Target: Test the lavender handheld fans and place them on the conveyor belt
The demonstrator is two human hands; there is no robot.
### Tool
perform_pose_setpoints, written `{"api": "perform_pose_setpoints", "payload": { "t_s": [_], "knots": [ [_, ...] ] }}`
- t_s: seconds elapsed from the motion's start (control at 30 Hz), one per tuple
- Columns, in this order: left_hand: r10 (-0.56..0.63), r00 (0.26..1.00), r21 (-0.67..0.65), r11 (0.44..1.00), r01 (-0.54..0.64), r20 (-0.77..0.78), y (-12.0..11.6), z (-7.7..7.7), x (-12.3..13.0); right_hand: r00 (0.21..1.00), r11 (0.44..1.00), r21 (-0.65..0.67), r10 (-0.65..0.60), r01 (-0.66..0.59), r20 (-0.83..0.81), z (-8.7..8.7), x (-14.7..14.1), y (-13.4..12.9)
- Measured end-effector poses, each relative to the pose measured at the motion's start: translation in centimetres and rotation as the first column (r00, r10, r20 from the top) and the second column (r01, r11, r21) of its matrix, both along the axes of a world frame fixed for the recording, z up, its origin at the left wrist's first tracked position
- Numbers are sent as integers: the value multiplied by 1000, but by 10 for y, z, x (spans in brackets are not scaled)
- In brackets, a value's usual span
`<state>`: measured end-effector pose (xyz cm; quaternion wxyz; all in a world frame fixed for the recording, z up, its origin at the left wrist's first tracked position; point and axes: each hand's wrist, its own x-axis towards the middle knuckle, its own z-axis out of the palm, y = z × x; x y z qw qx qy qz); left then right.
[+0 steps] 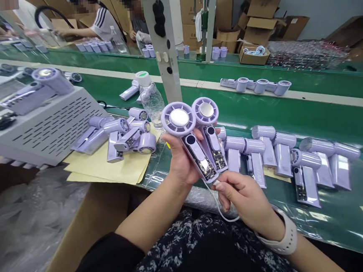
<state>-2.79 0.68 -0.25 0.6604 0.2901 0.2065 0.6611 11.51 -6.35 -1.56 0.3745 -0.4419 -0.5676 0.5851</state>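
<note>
Two purple handheld fans are gripped together in my left hand [182, 163], heads up. The nearer fan [179, 117] and the one behind it [205, 110] both have round silver centres, and their handles lie open with circuit boards exposed. My right hand [244, 196] pinches the white plug [216, 183] of a charging cable at the bottom end of the nearer fan's handle. Its white cord [220, 210] loops down below my fingers. Whether the plug is fully seated is hidden by my fingertips.
More purple fans [282, 155] lie on the green bench to the right, and another pile [131, 133] rests on yellow paper at left. A slotted metal box [57, 120], a plastic bottle [150, 98] and a metal post [165, 49] stand nearby. Co-workers sit beyond the conveyor.
</note>
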Motion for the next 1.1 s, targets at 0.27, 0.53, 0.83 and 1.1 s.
{"api": "perform_pose_setpoints", "payload": {
  "t_s": [0.27, 0.53, 0.83, 1.1],
  "knots": [
    [60, 998, 71, 996, -58, -26, -4, -10, 6, 985, 993, -56, -111, 104, -131, -17, -14, -11],
    [9, 999, -28, 1000, -8, 35, -13, -4, 3, 988, 928, 371, -16, -44, 157, -6, -7, -10],
    [-58, 977, -52, 996, 70, 206, -14, 4, -7, 997, 868, 493, 15, -52, 78, -6, -12, -13],
    [-5, 998, 85, 996, 0, 61, -19, -1, -7, 987, 982, 98, -155, 159, -54, -14, -15, -13]
  ]
}}
